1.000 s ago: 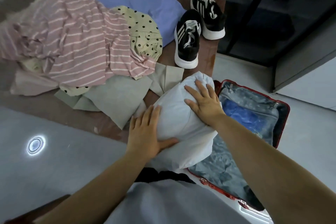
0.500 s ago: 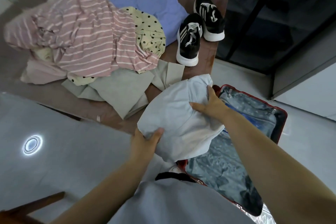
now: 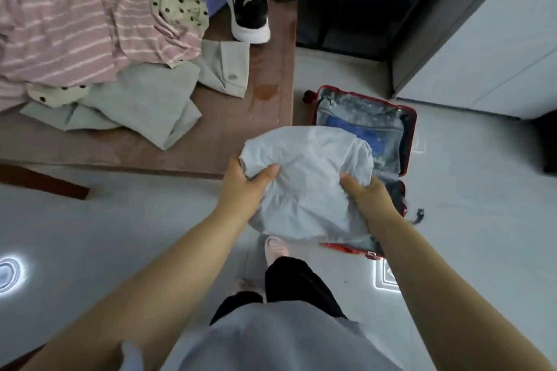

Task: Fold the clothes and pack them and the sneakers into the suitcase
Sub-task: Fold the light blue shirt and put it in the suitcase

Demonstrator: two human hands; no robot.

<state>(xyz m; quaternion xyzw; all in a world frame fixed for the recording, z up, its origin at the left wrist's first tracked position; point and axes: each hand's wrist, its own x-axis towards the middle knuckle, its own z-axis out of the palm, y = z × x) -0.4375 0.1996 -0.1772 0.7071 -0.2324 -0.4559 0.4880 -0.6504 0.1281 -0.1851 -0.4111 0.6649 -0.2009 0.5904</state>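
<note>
I see the left hand and right hand each clutching one side of the folded pale garment, held over the near half of the open suitcase.

Folded white garment now off table, over suitcase.

Pink-striped top — black-dotted cream blouse — red suitcase.
</note>
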